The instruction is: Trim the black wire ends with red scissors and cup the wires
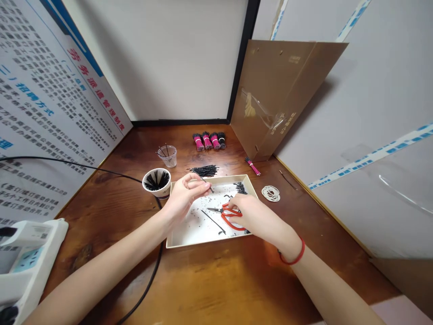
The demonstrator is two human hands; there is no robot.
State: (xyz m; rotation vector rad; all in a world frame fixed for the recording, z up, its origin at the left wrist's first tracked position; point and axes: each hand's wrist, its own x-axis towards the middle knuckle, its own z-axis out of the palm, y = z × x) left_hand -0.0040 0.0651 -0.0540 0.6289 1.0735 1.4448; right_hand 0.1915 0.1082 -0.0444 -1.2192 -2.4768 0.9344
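Observation:
Pinched between the thumb and fingers of my left hand point(184, 196) is a thin black wire-like piece point(210, 188), above the left part of a shallow white tray point(209, 244). My right hand point(253, 214) is closed around the red handles of a pair of scissors point(227, 215). The dark blades point left over the tray, apart from the held piece. In the tray lie a longer black strip point(213, 221), small scraps, and a heap of black offcuts point(241, 188) partly behind my right hand.
Behind the tray lie loose black pieces point(205, 170) and several tied bundles point(207, 141). A paper cup point(156, 183) and a clear cup point(168, 157) stand left. Right are a small bundle point(253, 166) and white rings point(271, 193). A black cable point(152, 275) crosses the table.

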